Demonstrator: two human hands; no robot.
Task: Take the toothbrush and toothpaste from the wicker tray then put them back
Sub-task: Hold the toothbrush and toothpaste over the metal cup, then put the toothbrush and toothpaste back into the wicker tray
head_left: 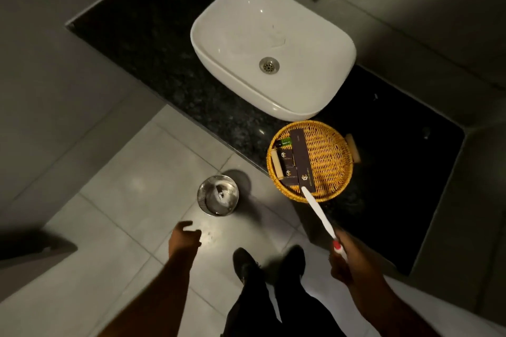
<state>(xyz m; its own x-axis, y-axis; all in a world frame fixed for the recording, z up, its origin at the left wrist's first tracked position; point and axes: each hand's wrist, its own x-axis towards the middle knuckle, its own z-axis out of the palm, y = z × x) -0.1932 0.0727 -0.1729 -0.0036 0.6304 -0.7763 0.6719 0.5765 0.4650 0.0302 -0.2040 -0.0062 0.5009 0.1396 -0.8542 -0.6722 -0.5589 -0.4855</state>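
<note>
A round wicker tray (332, 157) sits on the dark stone counter, just in front of the white basin. In its left half lie a long dark box (300, 157), two small dark boxes (287, 159) and a small green bottle (284, 142). My right hand (345, 258) grips a white toothbrush (319, 212) by its handle end, together with a small white tube with a red cap (338, 247). The brush's far tip reaches over the tray's near rim. My left hand (184, 238) hangs over the floor with fingers loosely apart and nothing in it.
A white countertop basin (273, 35) with a metal drain stands behind the tray. A small steel bin (218, 195) stands on the tiled floor to the left of the tray. My dark shoes (269, 262) are below. A dark counter (397, 172) stretches to the right.
</note>
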